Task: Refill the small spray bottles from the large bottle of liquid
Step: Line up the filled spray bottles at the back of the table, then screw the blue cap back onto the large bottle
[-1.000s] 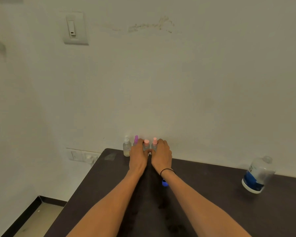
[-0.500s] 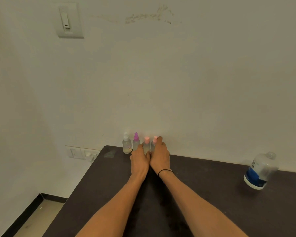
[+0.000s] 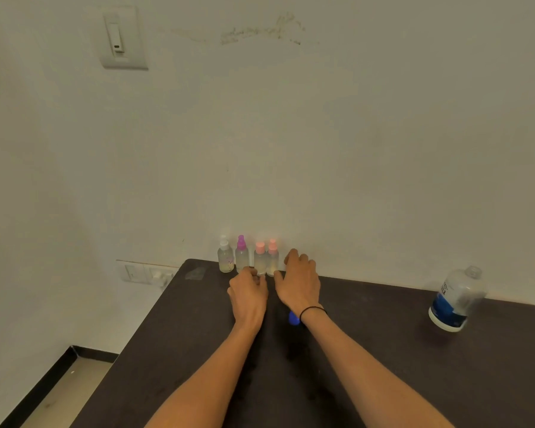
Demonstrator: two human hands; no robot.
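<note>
Head view: both hands (image 3: 249, 293) beside four spray bottles (image 3: 260, 261).

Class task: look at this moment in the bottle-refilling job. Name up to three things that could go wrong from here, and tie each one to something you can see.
1. The four small spray bottles stand packed in a row at the table's far edge; either hand could likely topple several at once.
2. The large bottle appears uncapped and looks tilted, so it may spill.
3. The blue cap lies partly under the right wrist; the right hand or left hand might knock it away.
</note>
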